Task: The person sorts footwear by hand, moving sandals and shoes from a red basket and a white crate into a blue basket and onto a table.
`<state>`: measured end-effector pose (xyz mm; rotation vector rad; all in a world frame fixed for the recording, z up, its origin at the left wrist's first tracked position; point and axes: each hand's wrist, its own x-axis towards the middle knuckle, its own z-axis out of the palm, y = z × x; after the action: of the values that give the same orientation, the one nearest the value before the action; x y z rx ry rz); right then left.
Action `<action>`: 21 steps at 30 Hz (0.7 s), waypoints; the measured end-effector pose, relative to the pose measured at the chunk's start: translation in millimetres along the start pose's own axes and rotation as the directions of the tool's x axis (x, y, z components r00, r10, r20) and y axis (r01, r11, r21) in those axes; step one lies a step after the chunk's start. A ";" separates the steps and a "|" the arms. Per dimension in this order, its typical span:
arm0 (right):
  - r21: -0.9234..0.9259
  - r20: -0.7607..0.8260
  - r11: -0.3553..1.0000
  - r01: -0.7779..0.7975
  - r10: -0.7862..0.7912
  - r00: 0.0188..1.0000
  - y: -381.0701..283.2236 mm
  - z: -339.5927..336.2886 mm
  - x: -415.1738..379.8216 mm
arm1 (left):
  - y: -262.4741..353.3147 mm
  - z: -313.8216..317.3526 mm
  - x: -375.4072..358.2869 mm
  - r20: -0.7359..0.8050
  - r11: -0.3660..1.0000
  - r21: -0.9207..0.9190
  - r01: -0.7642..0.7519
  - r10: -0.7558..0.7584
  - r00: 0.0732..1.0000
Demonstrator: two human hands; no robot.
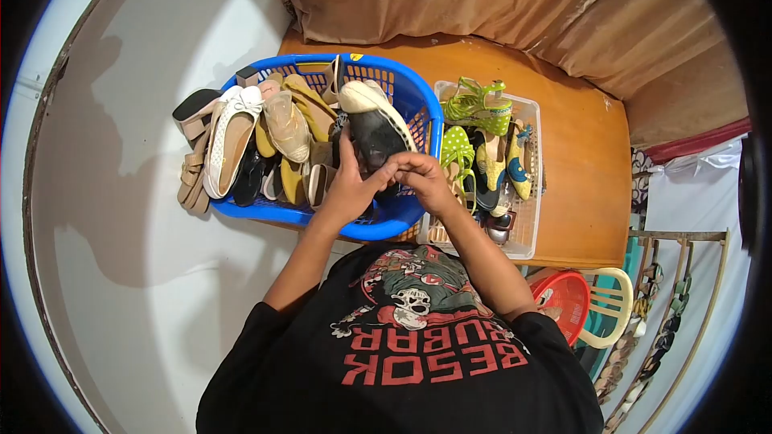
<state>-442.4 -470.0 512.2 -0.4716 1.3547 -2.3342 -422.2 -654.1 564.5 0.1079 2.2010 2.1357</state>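
Over the right part of a blue laundry basket (pixel 322 227) I hold a shoe (pixel 376 130) with a cream toe and a black body. My left hand (pixel 351 190) is closed around its near end. Beside it, my right hand (pixel 423 180) pinches the same end, its fingers meeting the left thumb; exactly what part it grips is partly hidden. Many shoes fill the basket, among them a white flat with a bow (pixel 231 141), a clear-wrapped shoe (pixel 287 127) and a mustard shoe (pixel 312 108).
A clear plastic bin (pixel 527 229) with green polka-dot heels (pixel 482 108) and yellow shoes (pixel 521 161) stands right of the basket on the wooden table (pixel 585 169). A brown curtain (pixel 482 0) hangs behind. A red basin (pixel 563 301), a cream chair (pixel 615 305) and a shoe rack (pixel 675 305) are at right.
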 end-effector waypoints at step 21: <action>-0.926 -0.041 0.327 0.185 -0.578 0.815 36.9 -4.4 97.4 | -16.1 -123.8 54.8 -0.494 0.976 0.216 0.013 0.098 0.864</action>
<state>-522.4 -531.7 486.4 -0.7371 3.0230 -1.7891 -489.2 -772.1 551.9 -0.4494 2.7248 2.1242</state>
